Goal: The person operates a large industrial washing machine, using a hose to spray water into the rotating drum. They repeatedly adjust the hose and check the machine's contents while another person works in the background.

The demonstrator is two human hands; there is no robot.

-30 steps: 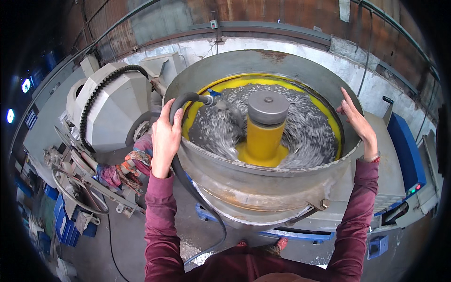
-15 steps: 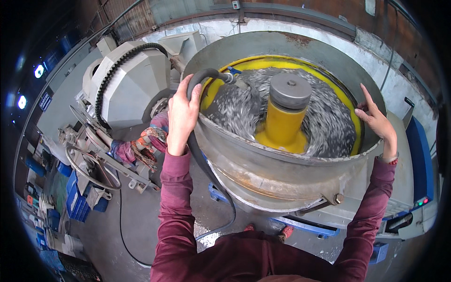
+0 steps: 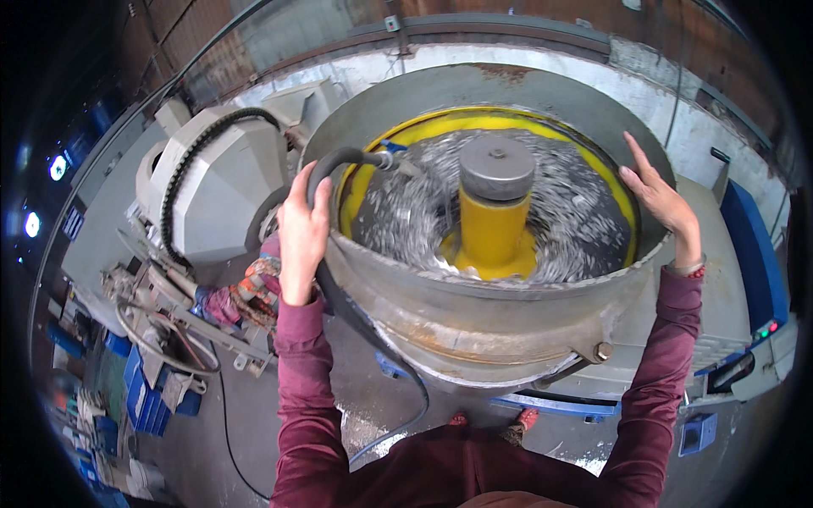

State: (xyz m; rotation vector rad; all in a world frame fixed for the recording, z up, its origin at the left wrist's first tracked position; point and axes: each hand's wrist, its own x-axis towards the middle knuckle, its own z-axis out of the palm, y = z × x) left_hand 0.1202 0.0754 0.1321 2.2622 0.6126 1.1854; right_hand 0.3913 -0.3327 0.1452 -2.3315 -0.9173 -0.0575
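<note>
Black hose (image 3: 345,156) arched over the left stretch of the rim of a grey steel vibratory tub (image 3: 584,100), ending inside in a metal nozzle (image 3: 388,161) with a blue valve lever (image 3: 392,146). Clamped by the left hand (image 3: 301,237) just beside the rim, thumb to the right, fingers to the left. Long axis running up through that grip, bending rightward and reaching in over the tub, with the nozzle to the upper right of the fingers; below the grip, trailing down outside the tub wall to the floor.

Left hand clearly the nearer one. Right hand (image 3: 662,196) well apart, across at the right side of the rim, fingers extended, thumb spread away, nothing grasped; cannot tell whether resting on the steel.

Under the nozzle, a churned mass of pale slivers (image 3: 584,212), blurred, surrounding a yellow central column (image 3: 491,233) with a round grey cap (image 3: 498,169); yellow lining (image 3: 500,122) around the edge.

Farther out, to the left, a faceted grey barrel (image 3: 224,186) with a black toothed band, and blue crates (image 3: 150,402) below; to the right, a blue panel (image 3: 745,254); behind, a rust-stained wall (image 3: 339,30).
</note>
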